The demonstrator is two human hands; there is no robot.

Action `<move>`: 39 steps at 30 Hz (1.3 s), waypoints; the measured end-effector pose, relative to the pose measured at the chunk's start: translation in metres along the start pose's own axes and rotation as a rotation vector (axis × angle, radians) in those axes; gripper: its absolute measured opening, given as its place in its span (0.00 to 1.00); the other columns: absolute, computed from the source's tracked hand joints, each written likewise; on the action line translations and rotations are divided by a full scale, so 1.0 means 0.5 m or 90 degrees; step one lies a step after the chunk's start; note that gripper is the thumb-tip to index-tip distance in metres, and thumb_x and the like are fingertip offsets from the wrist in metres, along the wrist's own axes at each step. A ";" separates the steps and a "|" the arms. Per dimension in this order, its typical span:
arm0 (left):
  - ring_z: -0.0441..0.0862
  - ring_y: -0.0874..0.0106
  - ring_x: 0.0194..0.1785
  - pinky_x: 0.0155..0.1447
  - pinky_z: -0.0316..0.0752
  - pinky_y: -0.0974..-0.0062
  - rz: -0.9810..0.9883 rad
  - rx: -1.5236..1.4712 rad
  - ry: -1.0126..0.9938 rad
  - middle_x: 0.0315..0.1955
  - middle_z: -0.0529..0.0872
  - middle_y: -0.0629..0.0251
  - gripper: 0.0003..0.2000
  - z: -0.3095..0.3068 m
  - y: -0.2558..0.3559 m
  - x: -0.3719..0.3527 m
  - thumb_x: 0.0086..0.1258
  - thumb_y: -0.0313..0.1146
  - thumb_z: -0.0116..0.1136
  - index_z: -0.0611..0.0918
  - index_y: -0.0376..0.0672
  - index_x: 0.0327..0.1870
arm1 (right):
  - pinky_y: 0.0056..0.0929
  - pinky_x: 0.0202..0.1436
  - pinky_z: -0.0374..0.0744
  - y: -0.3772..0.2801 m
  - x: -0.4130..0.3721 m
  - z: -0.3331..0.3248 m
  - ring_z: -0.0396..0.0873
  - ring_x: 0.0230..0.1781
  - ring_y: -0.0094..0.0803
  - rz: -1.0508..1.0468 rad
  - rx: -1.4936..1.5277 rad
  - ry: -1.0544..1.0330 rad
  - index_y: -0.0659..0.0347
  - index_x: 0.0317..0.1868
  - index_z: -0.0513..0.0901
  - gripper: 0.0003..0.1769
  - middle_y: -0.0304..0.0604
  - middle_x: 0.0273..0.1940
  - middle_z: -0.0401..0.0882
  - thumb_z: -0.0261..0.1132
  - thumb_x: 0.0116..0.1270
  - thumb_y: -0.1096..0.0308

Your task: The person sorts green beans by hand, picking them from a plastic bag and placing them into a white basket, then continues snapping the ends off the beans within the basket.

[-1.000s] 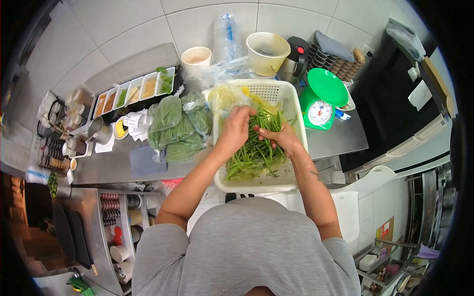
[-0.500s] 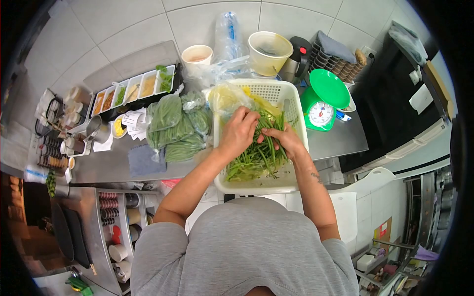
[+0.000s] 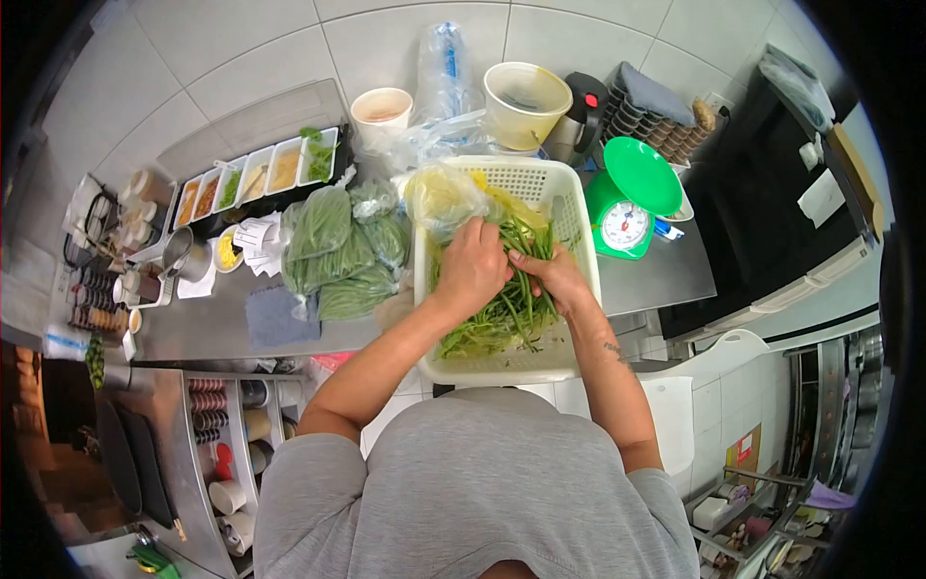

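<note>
A white perforated basket (image 3: 586, 280) holds a heap of long green beans (image 3: 497, 323). Over its middle, my left hand (image 3: 473, 267) is closed with fingers bent at the beans; what the fingertips grip is hidden. Close beside it on the right, my right hand (image 3: 554, 275) is wrapped round a bunch of green beans, thumb on top. A clear plastic bag with something yellowish (image 3: 446, 196) lies in the basket's back left corner, just beyond my left hand.
Bagged green beans (image 3: 338, 246) lie left of the basket, near a blue-grey cloth (image 3: 281, 316) and a condiment tray (image 3: 256, 177). A green scale (image 3: 622, 224) stands at the right. Behind are a yellowish tub (image 3: 527, 101) and a thermos jug (image 3: 579, 121).
My left hand has moved slightly down and its fingers are curled more tightly. My right hand has shifted a little down and left, still round the beans.
</note>
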State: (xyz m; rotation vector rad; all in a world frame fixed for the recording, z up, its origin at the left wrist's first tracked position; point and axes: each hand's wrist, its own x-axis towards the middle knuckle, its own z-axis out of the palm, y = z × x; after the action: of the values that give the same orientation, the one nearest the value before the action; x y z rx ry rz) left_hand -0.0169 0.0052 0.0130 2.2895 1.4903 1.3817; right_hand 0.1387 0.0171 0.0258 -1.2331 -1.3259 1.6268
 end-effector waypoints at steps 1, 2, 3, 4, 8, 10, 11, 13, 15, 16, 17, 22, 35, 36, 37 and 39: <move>0.75 0.54 0.34 0.38 0.70 0.61 -0.056 -0.032 0.013 0.31 0.73 0.53 0.03 0.007 -0.012 0.000 0.60 0.21 0.54 0.73 0.35 0.31 | 0.18 0.16 0.62 0.006 0.004 -0.001 0.67 0.16 0.19 -0.002 0.001 -0.014 0.62 0.38 0.81 0.09 0.40 0.26 0.82 0.65 0.63 0.66; 0.75 0.54 0.34 0.38 0.71 0.61 -0.112 -0.063 0.026 0.31 0.74 0.53 0.03 0.019 -0.034 0.000 0.60 0.21 0.54 0.73 0.35 0.32 | 0.18 0.16 0.62 0.009 0.006 -0.001 0.66 0.15 0.18 -0.004 0.002 -0.027 0.62 0.39 0.81 0.09 0.40 0.25 0.82 0.65 0.63 0.66; 0.75 0.54 0.34 0.38 0.71 0.61 -0.166 -0.095 0.039 0.31 0.74 0.53 0.02 0.013 -0.039 0.011 0.61 0.22 0.53 0.73 0.35 0.33 | 0.18 0.16 0.62 0.006 0.005 0.001 0.66 0.15 0.18 -0.008 0.013 -0.024 0.62 0.39 0.81 0.09 0.39 0.25 0.82 0.65 0.63 0.66; 0.76 0.54 0.34 0.38 0.71 0.62 -0.160 -0.128 0.044 0.31 0.75 0.52 0.03 0.002 -0.045 0.017 0.62 0.23 0.53 0.74 0.35 0.34 | 0.18 0.16 0.62 0.002 0.000 0.004 0.66 0.15 0.18 -0.011 0.023 -0.019 0.62 0.40 0.81 0.09 0.39 0.25 0.82 0.65 0.63 0.65; 0.77 0.62 0.32 0.36 0.72 0.69 -0.195 -0.243 0.023 0.28 0.79 0.56 0.04 -0.023 -0.062 0.035 0.65 0.27 0.54 0.76 0.35 0.37 | 0.18 0.17 0.62 -0.009 -0.003 -0.003 0.67 0.17 0.18 -0.013 0.018 -0.029 0.62 0.43 0.81 0.11 0.38 0.26 0.82 0.65 0.63 0.65; 0.76 0.74 0.30 0.36 0.72 0.76 -0.249 -0.259 -0.057 0.26 0.80 0.63 0.05 -0.044 -0.045 0.049 0.67 0.28 0.54 0.77 0.35 0.37 | 0.17 0.17 0.62 -0.006 0.000 -0.001 0.69 0.18 0.18 -0.007 0.003 -0.030 0.63 0.44 0.81 0.13 0.38 0.26 0.81 0.65 0.63 0.64; 0.76 0.74 0.30 0.36 0.72 0.76 -0.260 -0.244 -0.069 0.26 0.80 0.63 0.05 -0.046 -0.043 0.053 0.67 0.28 0.53 0.77 0.35 0.37 | 0.17 0.17 0.62 -0.004 0.000 -0.001 0.70 0.19 0.18 -0.003 -0.006 -0.029 0.63 0.45 0.81 0.14 0.37 0.26 0.81 0.65 0.63 0.64; 0.75 0.74 0.30 0.37 0.72 0.76 -0.284 -0.214 -0.091 0.25 0.79 0.64 0.05 -0.045 -0.038 0.061 0.68 0.28 0.53 0.77 0.35 0.37 | 0.17 0.17 0.63 -0.001 -0.003 0.001 0.70 0.19 0.18 -0.002 -0.001 -0.027 0.63 0.44 0.81 0.13 0.37 0.26 0.81 0.65 0.63 0.64; 0.73 0.76 0.27 0.33 0.70 0.78 -0.289 -0.250 -0.090 0.24 0.78 0.66 0.06 -0.032 -0.039 0.058 0.69 0.29 0.52 0.76 0.36 0.36 | 0.17 0.18 0.63 -0.005 -0.004 0.004 0.69 0.20 0.18 -0.009 0.002 -0.028 0.63 0.43 0.81 0.12 0.37 0.26 0.81 0.65 0.63 0.64; 0.72 0.77 0.26 0.31 0.69 0.79 -0.290 -0.267 -0.090 0.24 0.77 0.67 0.06 -0.028 -0.039 0.058 0.69 0.29 0.52 0.76 0.36 0.35 | 0.17 0.18 0.63 -0.010 -0.007 0.007 0.69 0.20 0.18 -0.016 0.002 -0.030 0.62 0.43 0.81 0.12 0.37 0.26 0.81 0.65 0.63 0.64; 0.70 0.78 0.24 0.29 0.66 0.81 -0.364 -0.396 -0.132 0.23 0.75 0.68 0.07 -0.027 -0.040 0.055 0.70 0.30 0.52 0.76 0.36 0.34 | 0.17 0.18 0.63 -0.011 -0.010 0.008 0.69 0.20 0.18 -0.022 0.004 -0.030 0.62 0.42 0.81 0.11 0.37 0.26 0.81 0.65 0.63 0.64; 0.60 0.84 0.20 0.23 0.55 0.86 -0.531 -0.974 -0.325 0.21 0.70 0.73 0.09 -0.056 -0.013 0.048 0.73 0.34 0.49 0.75 0.41 0.33 | 0.17 0.20 0.63 0.008 0.007 -0.018 0.68 0.21 0.18 -0.027 0.048 -0.001 0.63 0.47 0.81 0.13 0.35 0.27 0.78 0.62 0.66 0.64; 0.75 0.77 0.34 0.42 0.71 0.77 -0.281 -0.387 -0.418 0.31 0.80 0.67 0.10 -0.021 0.010 -0.018 0.67 0.34 0.58 0.78 0.37 0.43 | 0.15 0.20 0.64 0.024 0.019 -0.048 0.65 0.18 0.17 -0.089 0.327 -0.022 0.62 0.47 0.77 0.15 0.36 0.32 0.78 0.59 0.69 0.58; 0.75 0.77 0.34 0.42 0.71 0.77 -0.277 -0.400 -0.395 0.31 0.80 0.67 0.10 -0.014 0.015 -0.020 0.67 0.34 0.58 0.78 0.37 0.43 | 0.14 0.20 0.64 0.027 0.021 -0.050 0.64 0.17 0.16 -0.087 0.359 -0.034 0.61 0.47 0.76 0.15 0.37 0.33 0.77 0.58 0.70 0.57; 0.74 0.78 0.33 0.40 0.71 0.78 -0.300 -0.418 -0.398 0.30 0.79 0.69 0.10 -0.018 0.026 -0.012 0.67 0.34 0.58 0.77 0.36 0.40 | 0.16 0.21 0.65 0.028 0.022 -0.051 0.65 0.18 0.17 -0.094 0.393 -0.050 0.61 0.48 0.76 0.15 0.38 0.33 0.78 0.58 0.70 0.58; 0.74 0.79 0.32 0.38 0.70 0.79 -0.313 -0.508 -0.374 0.28 0.78 0.71 0.09 0.001 0.016 -0.016 0.67 0.33 0.58 0.77 0.36 0.38 | 0.18 0.23 0.66 0.031 0.020 -0.052 0.67 0.20 0.19 -0.110 0.463 -0.081 0.60 0.49 0.75 0.15 0.40 0.34 0.80 0.59 0.69 0.59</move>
State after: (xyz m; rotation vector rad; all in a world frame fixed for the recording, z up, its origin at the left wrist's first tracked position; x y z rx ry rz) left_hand -0.0118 -0.0050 0.0115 1.4934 0.9582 0.8253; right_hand 0.1609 0.0307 0.0075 -0.5698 -0.7551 1.8387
